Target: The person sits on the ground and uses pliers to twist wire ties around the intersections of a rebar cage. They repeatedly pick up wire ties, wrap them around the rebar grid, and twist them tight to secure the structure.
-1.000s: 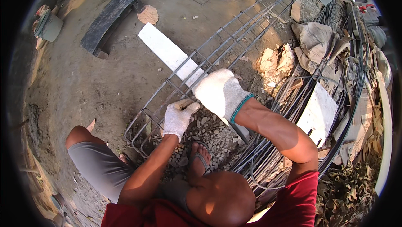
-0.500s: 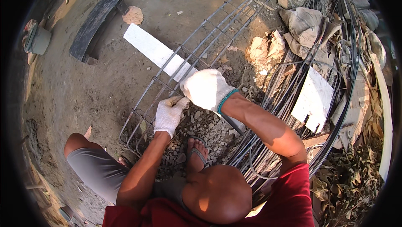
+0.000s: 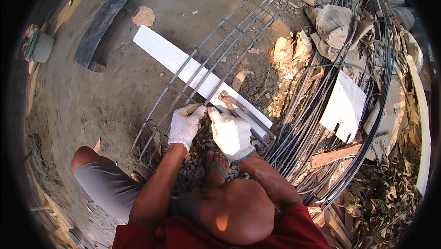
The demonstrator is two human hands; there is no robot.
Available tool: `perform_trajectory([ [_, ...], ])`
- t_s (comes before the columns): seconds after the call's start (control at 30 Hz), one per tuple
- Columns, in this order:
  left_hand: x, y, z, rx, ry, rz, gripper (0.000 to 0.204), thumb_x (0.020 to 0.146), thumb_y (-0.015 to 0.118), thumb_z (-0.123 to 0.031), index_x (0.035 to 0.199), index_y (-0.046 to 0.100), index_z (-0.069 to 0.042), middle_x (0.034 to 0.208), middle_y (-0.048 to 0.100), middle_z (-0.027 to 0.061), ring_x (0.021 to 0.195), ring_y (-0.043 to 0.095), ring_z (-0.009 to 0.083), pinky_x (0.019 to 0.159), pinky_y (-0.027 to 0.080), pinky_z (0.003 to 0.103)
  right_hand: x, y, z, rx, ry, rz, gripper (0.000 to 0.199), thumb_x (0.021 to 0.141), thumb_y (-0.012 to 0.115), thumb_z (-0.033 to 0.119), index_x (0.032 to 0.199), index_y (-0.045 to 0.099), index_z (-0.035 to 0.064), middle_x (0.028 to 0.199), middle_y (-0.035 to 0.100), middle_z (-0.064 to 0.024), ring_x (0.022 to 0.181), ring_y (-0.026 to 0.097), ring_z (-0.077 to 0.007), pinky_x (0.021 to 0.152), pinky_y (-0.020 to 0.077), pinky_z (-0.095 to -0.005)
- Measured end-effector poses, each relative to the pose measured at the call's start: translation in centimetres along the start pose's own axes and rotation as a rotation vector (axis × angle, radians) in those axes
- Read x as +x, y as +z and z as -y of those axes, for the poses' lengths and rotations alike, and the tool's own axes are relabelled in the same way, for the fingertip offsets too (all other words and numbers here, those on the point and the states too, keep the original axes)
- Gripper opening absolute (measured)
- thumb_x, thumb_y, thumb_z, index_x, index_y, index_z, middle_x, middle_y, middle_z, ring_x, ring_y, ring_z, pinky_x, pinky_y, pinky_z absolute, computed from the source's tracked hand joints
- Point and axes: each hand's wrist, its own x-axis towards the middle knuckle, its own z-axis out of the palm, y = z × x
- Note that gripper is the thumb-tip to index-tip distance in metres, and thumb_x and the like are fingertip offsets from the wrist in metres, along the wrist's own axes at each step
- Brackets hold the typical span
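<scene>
Now that the right hand (image 3: 231,132) has drawn nearer—baring pincers (image 3: 228,101) on the white board (image 3: 163,50)—it and the left hand (image 3: 184,127), curled at the near part of the rebar cage (image 3: 212,60), apparently work by fingers alone, any grip indeterminable.

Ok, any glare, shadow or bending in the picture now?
Head view: strong sun nearly washes out the right glove; head view: the left glove looks partly shaded; head view: the long pale strip looks bowed near the dark rim, likely lens bending.
</scene>
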Motion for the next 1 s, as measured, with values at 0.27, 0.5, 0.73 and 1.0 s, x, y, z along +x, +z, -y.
perform_trajectory([
  [0.27, -0.7, 0.3, -1.6, 0.036, -0.067, -0.011, 0.022, 0.103, 0.076, -0.020, 0.112, 0.079, 0.001, 0.089, 0.073, -0.0022, 0.068, 0.056, 0.0034, 0.058, 0.042, 0.023, -2.7, -0.1, 0.6, 0.352, 0.179, -0.084, 0.039, 0.091, 0.075, 0.014, 0.130, 0.076, 0.0138, 0.089, 0.078, -0.0087, 0.077, 0.076, -0.0313, 0.068, 0.0611, -0.0394],
  [0.5, 0.1, 0.8, 0.9, 0.114, 0.119, -0.103, 0.027, 0.102, 0.074, -0.019, 0.109, 0.078, 0.007, 0.086, 0.073, 0.0021, 0.075, 0.060, 0.0084, 0.070, 0.049, 0.028, -3.7, 4.5, 1.3, 0.160, 0.066, -0.085, 0.036, 0.090, 0.075, 0.020, 0.125, 0.073, 0.0122, 0.087, 0.068, -0.0062, 0.074, 0.068, -0.0288, 0.063, 0.0545, -0.0434],
  [0.73, -0.8, 2.1, 1.0, 0.451, 0.328, -0.257, 0.036, 0.104, 0.068, -0.036, 0.108, 0.078, -0.001, 0.093, 0.076, 0.0198, 0.087, 0.074, 0.0350, 0.082, 0.055, 0.042, -3.2, 7.6, 0.5, 0.181, 0.077, 0.034, 0.056, 0.081, 0.080, 0.021, 0.133, 0.065, 0.0099, 0.116, 0.069, -0.0049, 0.088, 0.069, -0.0264, 0.073, 0.0561, -0.0435],
  [1.0, -2.2, 2.6, 0.3, 0.631, 0.476, -0.322, 0.035, 0.105, 0.067, -0.034, 0.105, 0.077, -0.001, 0.094, 0.074, 0.0228, 0.090, 0.070, 0.0444, 0.080, 0.055, 0.048, -2.9, 9.4, 0.4, 0.231, 0.042, -0.049, 0.067, 0.075, 0.081, 0.019, 0.138, 0.061, 0.0100, 0.121, 0.067, -0.0035, 0.088, 0.070, -0.0252, 0.071, 0.0577, -0.0439],
])
